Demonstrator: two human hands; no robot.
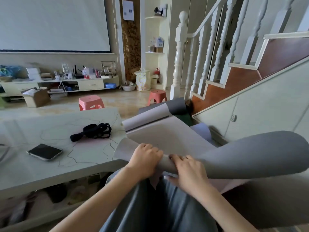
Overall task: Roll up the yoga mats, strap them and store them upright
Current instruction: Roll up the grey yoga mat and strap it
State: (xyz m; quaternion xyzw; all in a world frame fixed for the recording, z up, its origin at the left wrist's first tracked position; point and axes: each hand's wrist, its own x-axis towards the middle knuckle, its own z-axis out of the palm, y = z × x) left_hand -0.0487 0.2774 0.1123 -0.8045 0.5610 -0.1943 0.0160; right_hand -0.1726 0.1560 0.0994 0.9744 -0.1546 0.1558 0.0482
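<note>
Gripping grey mat (250, 156) roll, left hand (145, 160), right hand (189, 171)

A grey yoga mat (168, 138), partly rolled, has its rolled end under both hands and jutting past the right one, its flat part stretching away ahead. Black straps (93, 131) lie bunched beyond the left hand.

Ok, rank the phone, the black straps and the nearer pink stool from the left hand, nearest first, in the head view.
From the left hand:
1. Black straps, on the table, up and left.
2. Phone, on the table, far left; close to the straps' distance.
3. Pink stool, on the floor beyond the table.
</note>
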